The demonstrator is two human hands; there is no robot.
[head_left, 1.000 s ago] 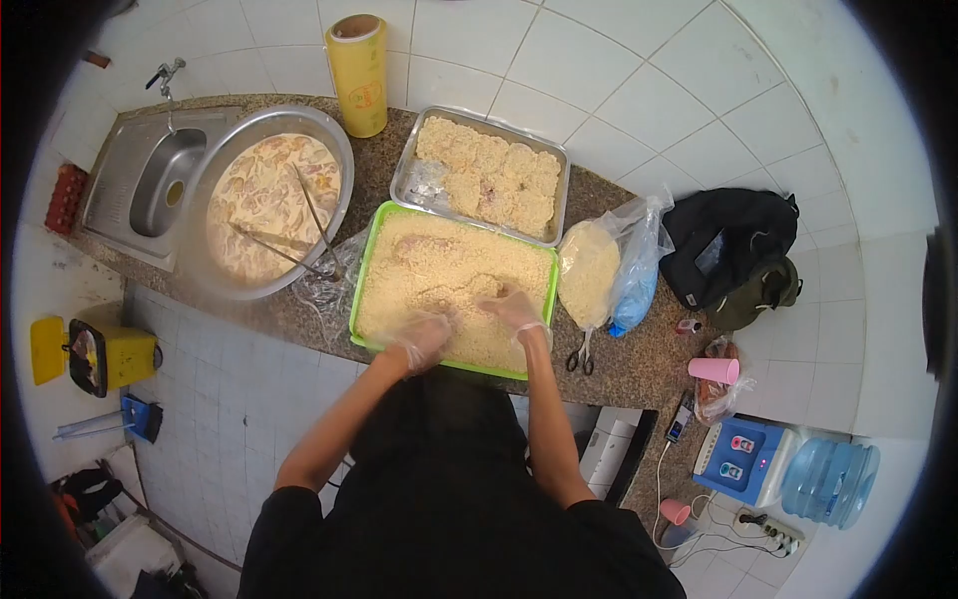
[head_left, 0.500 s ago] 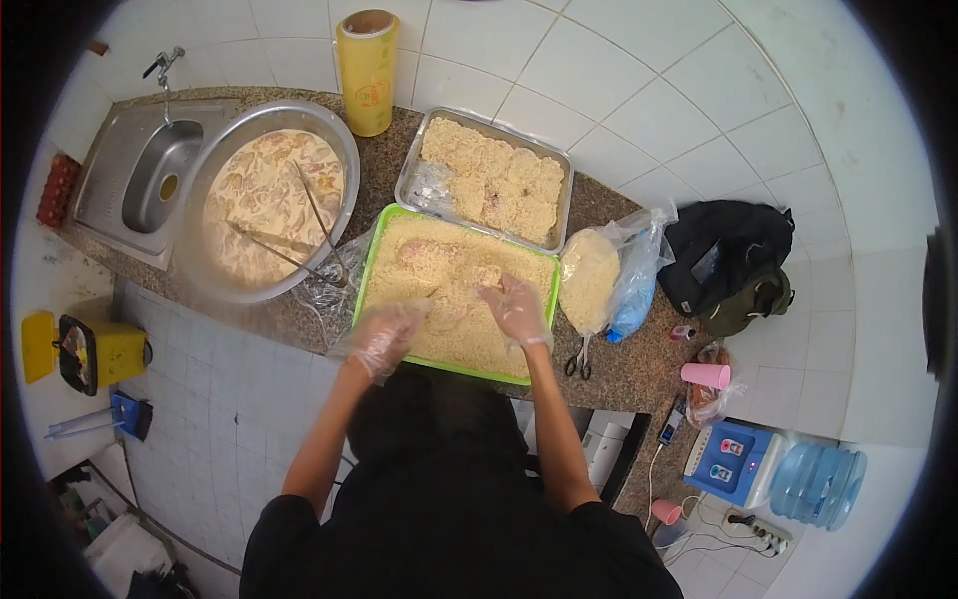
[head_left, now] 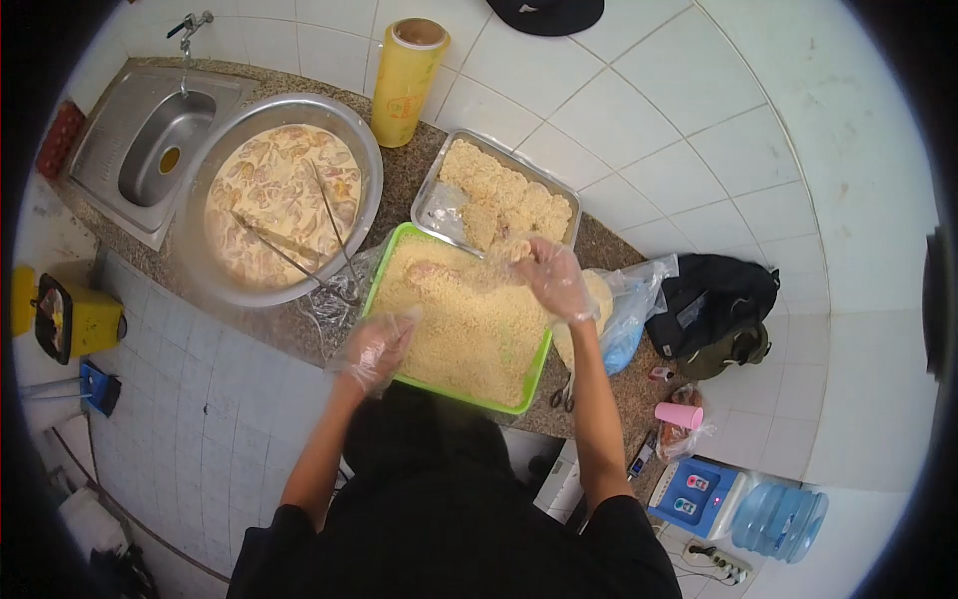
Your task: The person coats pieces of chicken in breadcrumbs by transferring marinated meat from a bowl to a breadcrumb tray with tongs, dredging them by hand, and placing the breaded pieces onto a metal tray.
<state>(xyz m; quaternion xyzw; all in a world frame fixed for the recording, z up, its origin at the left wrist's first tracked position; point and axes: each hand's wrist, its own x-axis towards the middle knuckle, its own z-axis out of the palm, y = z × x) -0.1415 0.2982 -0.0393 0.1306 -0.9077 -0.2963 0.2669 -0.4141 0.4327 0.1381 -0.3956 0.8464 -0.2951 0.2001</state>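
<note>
My right hand, in a clear plastic glove, is closed on a breaded chicken piece. It holds the piece above the back edge of a green-rimmed tray of breadcrumbs, close to the metal tray. Coated pieces lie packed in that metal tray. Another piece rests partly buried in the crumbs. At the crumb tray's left front edge is my gloved left hand, its fingers curled together; whatever they hold, if anything, is hidden.
A large metal basin holds raw pieces in pale batter, with tongs across it. Beyond stand a yellow roll and a sink. Rightward are plastic bags, scissors, a black bag and a pink cup.
My right hand has lifted the coated piece from the crumbs toward the metal tray. My left hand has drawn back to the crumb tray's edge. The camera view has turned slightly.
</note>
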